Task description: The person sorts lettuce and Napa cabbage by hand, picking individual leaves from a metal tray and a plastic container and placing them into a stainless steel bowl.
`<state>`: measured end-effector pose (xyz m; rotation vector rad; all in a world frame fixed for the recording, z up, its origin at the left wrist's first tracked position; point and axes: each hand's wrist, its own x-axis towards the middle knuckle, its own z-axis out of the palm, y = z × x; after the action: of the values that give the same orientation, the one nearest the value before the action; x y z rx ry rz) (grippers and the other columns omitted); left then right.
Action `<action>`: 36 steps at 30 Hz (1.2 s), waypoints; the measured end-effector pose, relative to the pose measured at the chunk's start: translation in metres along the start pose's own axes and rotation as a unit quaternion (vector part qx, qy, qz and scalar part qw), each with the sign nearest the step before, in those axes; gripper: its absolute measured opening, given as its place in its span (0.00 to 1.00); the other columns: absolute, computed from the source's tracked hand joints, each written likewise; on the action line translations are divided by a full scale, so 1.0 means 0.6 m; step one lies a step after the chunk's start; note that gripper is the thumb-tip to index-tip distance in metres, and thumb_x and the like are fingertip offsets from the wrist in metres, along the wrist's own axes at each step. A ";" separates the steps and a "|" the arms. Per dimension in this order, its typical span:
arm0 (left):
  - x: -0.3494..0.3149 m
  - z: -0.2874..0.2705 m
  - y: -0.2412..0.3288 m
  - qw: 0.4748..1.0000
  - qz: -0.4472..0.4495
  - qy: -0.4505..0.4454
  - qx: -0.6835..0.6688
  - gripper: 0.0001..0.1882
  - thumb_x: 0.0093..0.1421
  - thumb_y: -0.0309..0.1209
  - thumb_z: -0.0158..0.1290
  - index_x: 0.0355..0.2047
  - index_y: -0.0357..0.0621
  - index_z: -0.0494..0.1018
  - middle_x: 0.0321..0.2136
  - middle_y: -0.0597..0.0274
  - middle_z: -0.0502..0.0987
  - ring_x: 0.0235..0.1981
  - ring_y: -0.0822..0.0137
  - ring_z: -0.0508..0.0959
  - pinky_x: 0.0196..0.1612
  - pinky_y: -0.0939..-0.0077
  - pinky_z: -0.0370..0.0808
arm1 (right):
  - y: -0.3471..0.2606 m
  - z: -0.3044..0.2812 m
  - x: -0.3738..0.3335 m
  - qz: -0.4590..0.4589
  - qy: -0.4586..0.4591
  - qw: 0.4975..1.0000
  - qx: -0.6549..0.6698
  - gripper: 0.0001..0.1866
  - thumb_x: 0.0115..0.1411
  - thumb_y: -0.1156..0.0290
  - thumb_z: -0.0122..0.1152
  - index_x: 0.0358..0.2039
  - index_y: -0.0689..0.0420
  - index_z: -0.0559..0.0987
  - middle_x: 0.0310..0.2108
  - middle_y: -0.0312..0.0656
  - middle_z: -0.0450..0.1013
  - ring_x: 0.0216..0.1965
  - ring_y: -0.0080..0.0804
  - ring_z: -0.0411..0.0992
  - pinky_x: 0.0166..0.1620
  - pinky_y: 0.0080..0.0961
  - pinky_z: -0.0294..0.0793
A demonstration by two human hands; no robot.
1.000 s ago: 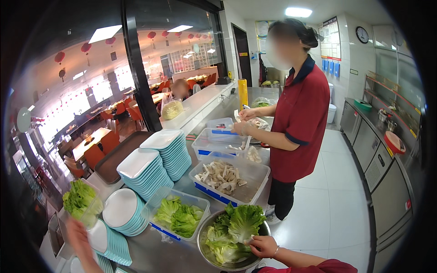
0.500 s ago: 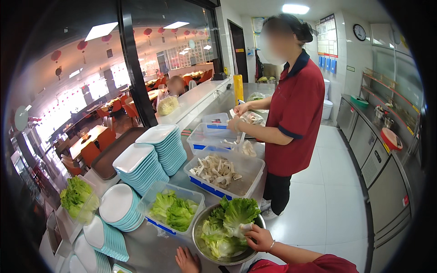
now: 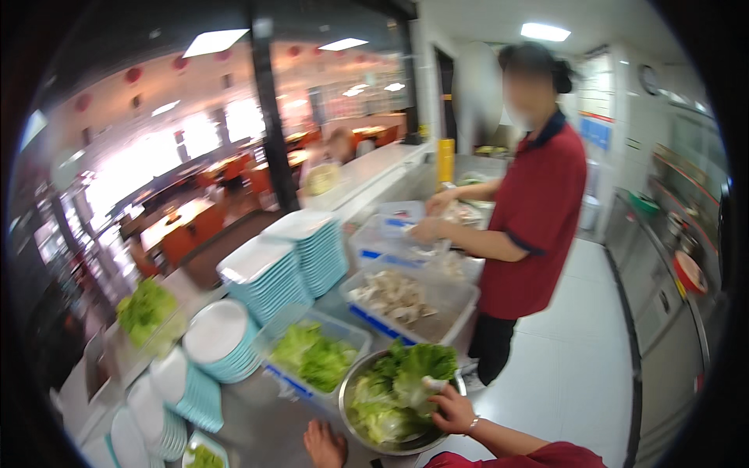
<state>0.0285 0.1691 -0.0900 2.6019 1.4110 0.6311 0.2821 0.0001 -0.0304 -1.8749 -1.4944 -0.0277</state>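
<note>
My right hand (image 3: 452, 410) grips a head of lettuce (image 3: 425, 373) by its pale stem end, its leaves pointing away from me. More lettuce leaves (image 3: 382, 405) lie under and beside it in a round steel bowl (image 3: 407, 448). On the steel counter, left of the bowl, my left hand (image 3: 325, 444) lies flat with fingers stretched and nothing in it. Just beyond that hand stands a clear plastic tub with a blue lower edge (image 3: 300, 384), holding green lettuce leaves (image 3: 316, 352).
Another tub (image 3: 460, 326) holds sliced pale pieces, perhaps mushrooms (image 3: 394, 296). Stacked pale-blue-edged plates (image 3: 261, 273) fill the left side. A co-worker in a red shirt (image 3: 542, 210) handles food across the counter. More lettuce (image 3: 147, 310) sits in a container far left.
The view has swung left and blurred, shifting the scene rightward. My right hand keeps its grip on the lettuce stem; my left hand stays on the counter.
</note>
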 end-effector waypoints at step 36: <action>0.003 0.050 -0.023 0.999 -0.007 0.003 -0.044 0.24 0.48 0.35 0.50 0.46 0.42 0.67 0.53 0.48 0.61 0.57 0.53 0.58 0.58 0.55 0.51 | 0.039 0.003 -0.002 -0.017 0.029 0.999 0.014 0.11 0.44 0.73 0.56 0.31 0.54 0.73 0.36 0.47 0.68 0.31 0.46 0.70 0.31 0.36 0.71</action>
<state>0.0309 0.1814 -0.1207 2.5227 1.3690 0.6840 0.3010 -0.0016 -0.0444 -1.8111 -1.4797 -0.0770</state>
